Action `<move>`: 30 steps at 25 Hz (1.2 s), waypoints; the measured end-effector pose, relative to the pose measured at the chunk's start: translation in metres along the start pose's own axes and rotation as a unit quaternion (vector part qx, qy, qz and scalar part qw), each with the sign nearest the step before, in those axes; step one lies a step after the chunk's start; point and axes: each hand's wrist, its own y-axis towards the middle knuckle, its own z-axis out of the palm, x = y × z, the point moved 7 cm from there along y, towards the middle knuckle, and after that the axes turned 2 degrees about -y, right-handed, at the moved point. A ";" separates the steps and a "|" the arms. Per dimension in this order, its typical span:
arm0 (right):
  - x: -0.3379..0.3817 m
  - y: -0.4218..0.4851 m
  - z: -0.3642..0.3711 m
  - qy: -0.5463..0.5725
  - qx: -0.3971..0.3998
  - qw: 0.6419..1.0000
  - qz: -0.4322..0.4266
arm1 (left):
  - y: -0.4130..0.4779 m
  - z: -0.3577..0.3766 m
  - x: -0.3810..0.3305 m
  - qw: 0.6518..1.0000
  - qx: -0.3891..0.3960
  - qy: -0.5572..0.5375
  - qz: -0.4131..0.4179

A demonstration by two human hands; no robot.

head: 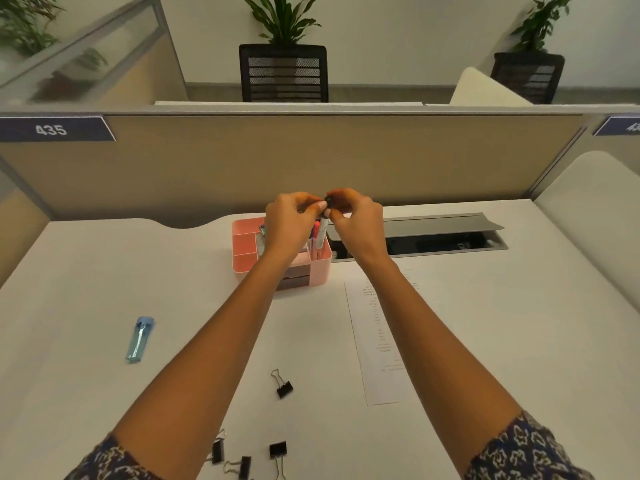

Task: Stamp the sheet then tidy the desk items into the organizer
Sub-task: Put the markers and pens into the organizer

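Two hands together, left hand (291, 216) and right hand (356, 218) both pinching a pen (323, 233) upright over the organizer (244, 244), desk's (104, 271) far edge close behind, sheet (379, 344) right, clips (284, 389) near front.

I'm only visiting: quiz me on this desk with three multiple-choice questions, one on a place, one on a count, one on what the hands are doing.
1. Where is the blue case? A inside the pink organizer B on the desk, left of the left arm C on the floor
2. How many black binder clips lie on the desk? A two B six C four
3. What are the left hand and right hand doing? A both pinching the white marker above the organizer B resting flat C clapping
Answers: 1 B, it lies on bare desk; 2 C, one mid-desk, three near the edge; 3 A, their fingers meet at its black cap.
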 end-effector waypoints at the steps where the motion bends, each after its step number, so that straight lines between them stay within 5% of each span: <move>1: -0.007 0.004 0.003 -0.004 0.004 1.000 0.001 | 0.004 0.005 0.003 1.000 0.002 0.008 -0.007; 11: -0.061 -0.003 0.052 -0.080 0.064 0.995 -0.011 | 0.011 0.040 0.052 0.988 -0.010 0.125 -0.088; 18: -0.069 -0.004 0.063 -0.097 0.029 0.995 -0.005 | 0.019 0.044 0.052 0.975 -0.028 0.213 -0.057; 30: -0.086 -0.005 0.063 -0.087 0.026 0.993 0.077 | 0.011 0.021 0.064 0.979 -0.051 0.185 -0.072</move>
